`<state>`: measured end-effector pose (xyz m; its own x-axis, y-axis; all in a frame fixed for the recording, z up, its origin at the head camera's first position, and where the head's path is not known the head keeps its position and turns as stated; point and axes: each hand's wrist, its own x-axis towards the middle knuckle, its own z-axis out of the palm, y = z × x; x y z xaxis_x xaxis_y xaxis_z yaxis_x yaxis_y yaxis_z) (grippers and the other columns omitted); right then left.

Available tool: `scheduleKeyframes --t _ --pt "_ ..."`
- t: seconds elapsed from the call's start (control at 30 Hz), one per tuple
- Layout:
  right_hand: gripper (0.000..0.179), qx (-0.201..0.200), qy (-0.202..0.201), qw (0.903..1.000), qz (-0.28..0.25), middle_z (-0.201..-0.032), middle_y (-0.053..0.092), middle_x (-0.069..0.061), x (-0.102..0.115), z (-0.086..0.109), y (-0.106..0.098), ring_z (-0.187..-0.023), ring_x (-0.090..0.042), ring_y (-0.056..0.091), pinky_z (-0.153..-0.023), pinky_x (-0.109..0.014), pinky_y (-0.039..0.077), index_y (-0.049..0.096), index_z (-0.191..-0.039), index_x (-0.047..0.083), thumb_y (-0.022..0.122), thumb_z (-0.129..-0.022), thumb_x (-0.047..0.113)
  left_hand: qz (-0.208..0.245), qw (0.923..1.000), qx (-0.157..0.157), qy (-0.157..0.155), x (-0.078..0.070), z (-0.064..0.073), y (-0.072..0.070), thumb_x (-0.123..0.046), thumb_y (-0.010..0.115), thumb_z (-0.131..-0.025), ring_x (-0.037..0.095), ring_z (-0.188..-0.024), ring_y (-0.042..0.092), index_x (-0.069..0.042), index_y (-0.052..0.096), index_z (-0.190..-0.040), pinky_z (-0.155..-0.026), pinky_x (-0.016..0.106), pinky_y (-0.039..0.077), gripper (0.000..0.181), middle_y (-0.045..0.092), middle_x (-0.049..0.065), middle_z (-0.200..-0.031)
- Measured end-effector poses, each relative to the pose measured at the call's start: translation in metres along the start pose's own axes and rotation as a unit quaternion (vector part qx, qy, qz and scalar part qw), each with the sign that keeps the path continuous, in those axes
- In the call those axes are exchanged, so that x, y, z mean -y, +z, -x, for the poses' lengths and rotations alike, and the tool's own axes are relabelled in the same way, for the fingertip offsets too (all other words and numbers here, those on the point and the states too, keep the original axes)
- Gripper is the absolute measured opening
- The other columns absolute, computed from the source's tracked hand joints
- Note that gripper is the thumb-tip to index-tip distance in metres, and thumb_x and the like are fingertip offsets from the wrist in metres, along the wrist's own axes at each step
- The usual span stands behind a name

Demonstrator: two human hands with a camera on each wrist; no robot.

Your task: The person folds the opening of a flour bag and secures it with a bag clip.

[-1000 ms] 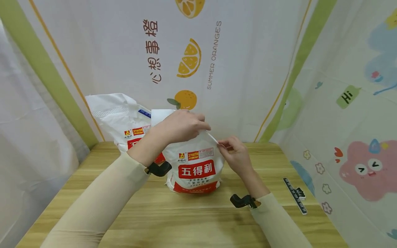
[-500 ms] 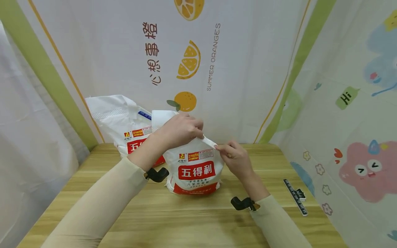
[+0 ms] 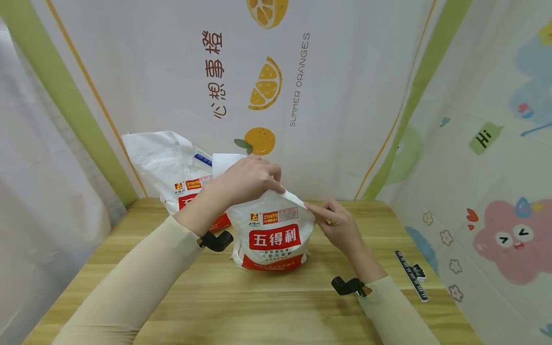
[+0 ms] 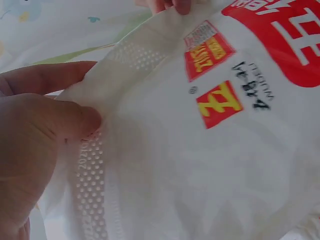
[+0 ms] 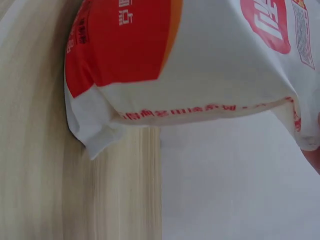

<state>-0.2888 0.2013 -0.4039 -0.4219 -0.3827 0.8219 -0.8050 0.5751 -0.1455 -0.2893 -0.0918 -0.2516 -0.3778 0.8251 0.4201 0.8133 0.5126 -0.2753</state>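
A white and red flour bag stands upright on the wooden table. My left hand pinches its top edge from above; in the left wrist view the thumb lies on the near face and a finger is behind the edge. At the bag's right top corner, my right hand pinches the end of the folded edge between thumb and fingers. Only a sliver of that hand shows in the right wrist view, beside the bag. A white flap sticks up left of my left hand.
Behind and to the left stands a second flour bag, with a blue keyboard-patterned sealing clip across its top. A black-and-white keyboard-patterned clip lies on the table at right. Printed curtains hang behind.
Both hands have lowered slightly on the bag's top edge, and a folded white strip now shows between them. The right hand has shifted a little to the right.
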Motion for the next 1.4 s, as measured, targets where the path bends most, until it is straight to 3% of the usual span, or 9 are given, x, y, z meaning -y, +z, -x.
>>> scheduleKeyframes --t 0.2,0.47,0.6,0.7,0.83,0.93,1.0,1.13,1.4 --pt "0.041 -0.006 -0.004 1.0 -0.007 -0.09 0.064 -0.009 0.001 0.002 0.003 -0.072 -0.012 0.049 -0.057 -0.021 0.043 0.086 -0.119 0.009 0.085 -0.085 -0.014 -0.019 0.9996 -0.02 0.006 -0.002 0.004 0.004 -0.013 0.091 -0.09 0.021 -0.085 0.069 -0.024 0.09 -0.105 -0.08 0.034 0.059 0.018 0.078 -0.001 -0.098" --pt "0.04 0.016 0.038 0.9991 -0.004 -0.093 0.069 -0.008 -0.003 0.0 -0.005 -0.077 -0.015 0.066 -0.068 -0.029 0.064 0.083 -0.126 0.009 0.085 -0.089 -0.007 -0.039 0.9991 0.014 0.004 0.002 0.001 -0.01 -0.014 0.088 -0.093 0.021 -0.088 0.074 -0.029 0.086 -0.122 -0.092 0.043 0.057 0.033 0.079 0.0 -0.099" --pt "0.04 0.01 0.032 0.9994 0.01 -0.085 0.063 -0.006 -0.005 0.003 -0.001 -0.069 -0.012 0.055 -0.058 -0.022 0.052 0.085 -0.123 0.011 0.086 -0.088 -0.007 -0.025 0.9994 0.024 -0.006 0.002 0.001 -0.009 -0.014 0.089 -0.092 0.02 -0.085 0.071 -0.029 0.087 -0.118 -0.081 0.037 0.055 0.03 0.078 -0.001 -0.097" --pt "0.042 0.0 0.022 0.9996 0.02 -0.081 0.057 -0.006 -0.004 0.005 0.004 -0.067 -0.01 0.044 -0.054 -0.02 0.041 0.086 -0.12 0.012 0.088 -0.084 -0.01 -0.01 0.9999 0.01 -0.01 0.002 0.003 -0.005 -0.016 0.091 -0.091 0.02 -0.084 0.07 -0.025 0.089 -0.11 -0.079 0.036 0.055 0.021 0.078 -0.001 -0.096" --pt "0.042 -0.005 0.016 0.9997 0.016 -0.082 0.055 -0.006 -0.002 0.008 0.008 -0.069 -0.008 0.041 -0.054 -0.018 0.039 0.087 -0.118 0.011 0.088 -0.082 -0.012 0.0 0.9998 -0.019 0.003 0.004 0.008 0.001 -0.016 0.092 -0.09 0.022 -0.086 0.07 -0.02 0.09 -0.103 -0.082 0.038 0.058 0.013 0.078 0.001 -0.097" --pt "0.042 -0.006 0.021 0.9997 0.007 -0.084 0.058 -0.007 -0.002 0.008 0.007 -0.07 -0.01 0.045 -0.056 -0.019 0.043 0.086 -0.12 0.009 0.088 -0.083 -0.012 0.001 0.9991 -0.037 0.019 0.008 0.011 0.004 -0.015 0.092 -0.089 0.022 -0.088 0.072 -0.021 0.09 -0.105 -0.087 0.04 0.06 0.017 0.078 0.001 -0.097" --pt "0.043 -0.007 0.024 0.9997 0.002 -0.088 0.063 -0.008 -0.002 0.007 0.004 -0.072 -0.013 0.056 -0.059 -0.022 0.053 0.084 -0.123 0.009 0.087 -0.085 -0.011 0.012 0.9986 -0.044 0.025 0.01 0.011 0.004 -0.013 0.092 -0.09 0.022 -0.091 0.074 -0.021 0.089 -0.108 -0.091 0.041 0.059 0.02 0.079 0.001 -0.1" --pt "0.046 0.002 0.03 0.9995 -0.002 -0.1 0.071 -0.011 -0.003 0.004 0.002 -0.081 -0.02 0.071 -0.07 -0.032 0.066 0.081 -0.13 0.009 0.086 -0.088 -0.009 0.031 0.9984 -0.04 0.026 0.011 0.009 0.001 -0.009 0.09 -0.092 0.022 -0.1 0.078 -0.02 0.088 -0.117 -0.098 0.045 0.059 0.028 0.083 0.001 -0.106" --pt "0.043 -0.007 0.025 0.9994 0.022 -0.085 0.064 -0.007 -0.002 0.009 0.007 -0.069 -0.011 0.05 -0.056 -0.021 0.046 0.084 -0.124 0.01 0.087 -0.086 -0.01 0.052 0.9981 -0.032 0.003 0.008 0.011 0.005 -0.012 0.09 -0.091 0.022 -0.097 0.078 -0.019 0.089 -0.112 -0.089 0.041 0.056 0.022 0.085 0.001 -0.102"
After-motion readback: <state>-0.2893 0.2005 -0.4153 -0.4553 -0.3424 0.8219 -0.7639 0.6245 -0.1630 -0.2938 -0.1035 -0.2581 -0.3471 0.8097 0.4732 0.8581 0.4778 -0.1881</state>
